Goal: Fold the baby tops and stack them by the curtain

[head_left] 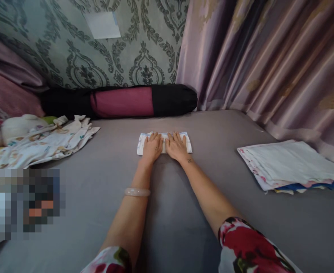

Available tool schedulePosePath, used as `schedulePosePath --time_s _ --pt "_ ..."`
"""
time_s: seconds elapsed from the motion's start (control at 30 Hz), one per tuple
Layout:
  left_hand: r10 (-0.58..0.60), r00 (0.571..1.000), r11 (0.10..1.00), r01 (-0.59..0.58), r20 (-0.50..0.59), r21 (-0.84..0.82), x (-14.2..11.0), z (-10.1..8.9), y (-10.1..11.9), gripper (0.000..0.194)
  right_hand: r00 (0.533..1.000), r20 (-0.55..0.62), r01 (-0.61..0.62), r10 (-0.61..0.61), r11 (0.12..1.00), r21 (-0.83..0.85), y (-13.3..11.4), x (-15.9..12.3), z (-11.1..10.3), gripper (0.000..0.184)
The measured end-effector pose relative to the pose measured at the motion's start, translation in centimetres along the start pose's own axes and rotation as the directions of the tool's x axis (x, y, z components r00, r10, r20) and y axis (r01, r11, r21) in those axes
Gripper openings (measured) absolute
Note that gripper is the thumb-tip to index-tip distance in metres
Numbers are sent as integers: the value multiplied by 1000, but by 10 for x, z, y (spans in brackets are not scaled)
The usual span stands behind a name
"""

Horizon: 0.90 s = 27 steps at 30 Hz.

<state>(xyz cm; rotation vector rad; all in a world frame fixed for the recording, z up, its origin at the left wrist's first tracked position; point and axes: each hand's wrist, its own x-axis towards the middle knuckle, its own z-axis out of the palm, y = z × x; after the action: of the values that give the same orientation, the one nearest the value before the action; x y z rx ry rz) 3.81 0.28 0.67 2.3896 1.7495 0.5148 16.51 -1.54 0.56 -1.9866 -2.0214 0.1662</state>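
On the gray-sheeted bed [99,178], a folded white cloth [189,143] lies midway along, nearer the far edge than the near one. The left hand [153,146] and right hand [176,145] rest palms down on it side by side, fingers outstretched and slightly parted. A black-and-maroon bolster-shaped bag [123,101] lies along the far edge; printed clothes [57,138] are heaped toward the left edge, stacked cloths [292,161] toward the right.
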Motion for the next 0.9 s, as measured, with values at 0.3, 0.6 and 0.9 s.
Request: schedulePosePath --time_s 0.3,0.6,0.9 --pt "-53 990 999 51 132 16 -1 6 3 51 1000 -20 -23 22 999 -47 8 0 7 51" --pt "-16 997 1000 17 81 -13 0 2 3 48 1000 -7 -21 20 999 -40 7 1 3 52" --pt "-100 995 991 100 1 90 2 7 -17 50 992 -69 -111 107 992 -61 21 6 1 56"
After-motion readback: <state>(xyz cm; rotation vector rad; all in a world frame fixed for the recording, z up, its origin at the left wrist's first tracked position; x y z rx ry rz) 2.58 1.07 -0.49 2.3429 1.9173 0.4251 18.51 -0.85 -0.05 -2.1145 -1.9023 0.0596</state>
